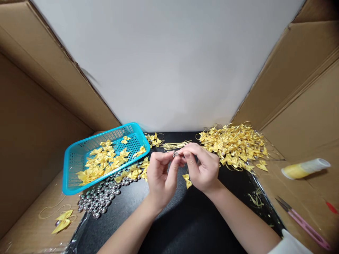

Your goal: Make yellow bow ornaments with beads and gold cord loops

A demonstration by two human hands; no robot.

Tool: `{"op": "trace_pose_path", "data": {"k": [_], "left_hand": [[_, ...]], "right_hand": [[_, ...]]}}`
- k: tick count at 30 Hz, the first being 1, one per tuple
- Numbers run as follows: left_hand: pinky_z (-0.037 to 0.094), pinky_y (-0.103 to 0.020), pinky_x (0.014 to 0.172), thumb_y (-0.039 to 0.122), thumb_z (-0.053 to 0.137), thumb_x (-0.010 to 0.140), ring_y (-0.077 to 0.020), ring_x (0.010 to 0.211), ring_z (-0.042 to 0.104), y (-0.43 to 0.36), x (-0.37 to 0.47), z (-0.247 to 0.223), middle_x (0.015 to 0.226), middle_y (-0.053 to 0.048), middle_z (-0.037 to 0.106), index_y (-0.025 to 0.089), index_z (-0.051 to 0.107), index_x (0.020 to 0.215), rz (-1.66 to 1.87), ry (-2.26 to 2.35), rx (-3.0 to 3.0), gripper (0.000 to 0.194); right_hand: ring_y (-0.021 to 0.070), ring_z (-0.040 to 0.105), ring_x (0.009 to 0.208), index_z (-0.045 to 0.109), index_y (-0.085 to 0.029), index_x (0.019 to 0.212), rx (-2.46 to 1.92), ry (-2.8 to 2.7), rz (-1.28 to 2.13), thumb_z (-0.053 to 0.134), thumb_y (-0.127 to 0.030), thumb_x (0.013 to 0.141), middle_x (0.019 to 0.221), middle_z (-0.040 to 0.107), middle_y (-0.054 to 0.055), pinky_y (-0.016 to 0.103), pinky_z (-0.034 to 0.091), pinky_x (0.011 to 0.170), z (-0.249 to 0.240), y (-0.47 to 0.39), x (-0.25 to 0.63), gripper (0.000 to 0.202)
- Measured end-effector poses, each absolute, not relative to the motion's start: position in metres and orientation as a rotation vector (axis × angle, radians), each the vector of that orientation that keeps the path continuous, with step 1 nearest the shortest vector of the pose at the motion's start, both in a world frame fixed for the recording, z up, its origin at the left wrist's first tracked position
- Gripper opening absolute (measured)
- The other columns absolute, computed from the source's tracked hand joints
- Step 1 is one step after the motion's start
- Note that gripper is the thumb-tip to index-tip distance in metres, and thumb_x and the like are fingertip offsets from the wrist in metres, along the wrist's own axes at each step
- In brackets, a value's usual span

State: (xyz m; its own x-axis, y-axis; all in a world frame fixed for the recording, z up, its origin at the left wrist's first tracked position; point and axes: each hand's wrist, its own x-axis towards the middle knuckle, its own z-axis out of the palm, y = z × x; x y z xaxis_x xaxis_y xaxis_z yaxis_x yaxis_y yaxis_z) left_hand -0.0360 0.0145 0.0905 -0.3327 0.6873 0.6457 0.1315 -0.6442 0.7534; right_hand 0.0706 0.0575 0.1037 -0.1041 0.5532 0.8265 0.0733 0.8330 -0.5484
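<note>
- Bead (pixel 175 154): I see it between both hands, over the black surface (pixel 124 218).
- Left hand (pixel 162 174): I'm pinching the bead.
- Right hand (pixel 202 169): fingertips close together; what they grip, I can't tell.

Small, shiny silver bead (pixel 175 154) held up at the fingertips of the left hand (pixel 162 174), partly covered, fingers of the right hand (pixel 202 169) close against it, yellow satin bow (pixel 187 181) just below the right hand, loops spread, pointed tail downward.
</note>
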Motion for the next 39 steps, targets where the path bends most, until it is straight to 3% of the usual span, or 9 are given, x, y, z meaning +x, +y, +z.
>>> {"op": "trace_pose_path", "data": {"k": [6, 15, 29, 39], "left_hand": [[0.058, -0.018, 0.06, 0.01, 0.063, 0.086, -0.0083, 0.064, 0.067, 0.015, -0.035, 0.093, 0.078, 0.002, 0.068, 0.021, 0.057, 0.093, 2.058, 1.097, 1.519, 0.014], [0.057, -0.019, 0.065, 0.011, 0.064, 0.084, -0.0102, 0.072, 0.069, 0.015, -0.036, 0.084, 0.079, 0.002, 0.065, 0.02, 0.057, 0.094, 2.052, 1.215, 1.519, 0.016], [0.056, -0.02, 0.063, 0.021, 0.065, 0.086, -0.0106, 0.069, 0.068, 0.015, -0.032, 0.085, 0.075, 0.002, 0.065, 0.019, 0.055, 0.091, 2.053, 1.218, 1.408, 0.012], [0.055, -0.019, 0.064, 0.015, 0.064, 0.086, -0.0097, 0.069, 0.068, 0.015, -0.03, 0.088, 0.076, 0.002, 0.064, 0.02, 0.055, 0.091, 2.051, 1.198, 1.409, 0.011]], "right_hand": [[0.0156, 0.066, 0.069, 0.065, -0.018, 0.094, -0.435, -1.635, 0.309, 0.051, -0.005, 0.088, 0.067, 0.067, 0.002, 0.03, 0.057, 0.067, 0.103, 0.057, 0.067, 0.02], [0.0184, 0.068, 0.074, 0.063, -0.013, 0.105, -0.367, -1.673, -0.047, 0.055, -0.005, 0.087, 0.08, 0.072, 0.01, 0.036, 0.059, 0.071, 0.088, 0.062, 0.065, 0.021], [0.0174, 0.069, 0.077, 0.063, -0.01, 0.111, -0.342, -1.626, -0.023, 0.054, -0.002, 0.087, 0.082, 0.073, 0.01, 0.034, 0.06, 0.073, 0.081, 0.063, 0.061, 0.027], [0.0194, 0.07, 0.078, 0.062, -0.012, 0.115, -0.342, -1.653, -0.041, 0.055, -0.004, 0.087, 0.083, 0.074, 0.011, 0.037, 0.061, 0.073, 0.08, 0.064, 0.063, 0.031]]}}
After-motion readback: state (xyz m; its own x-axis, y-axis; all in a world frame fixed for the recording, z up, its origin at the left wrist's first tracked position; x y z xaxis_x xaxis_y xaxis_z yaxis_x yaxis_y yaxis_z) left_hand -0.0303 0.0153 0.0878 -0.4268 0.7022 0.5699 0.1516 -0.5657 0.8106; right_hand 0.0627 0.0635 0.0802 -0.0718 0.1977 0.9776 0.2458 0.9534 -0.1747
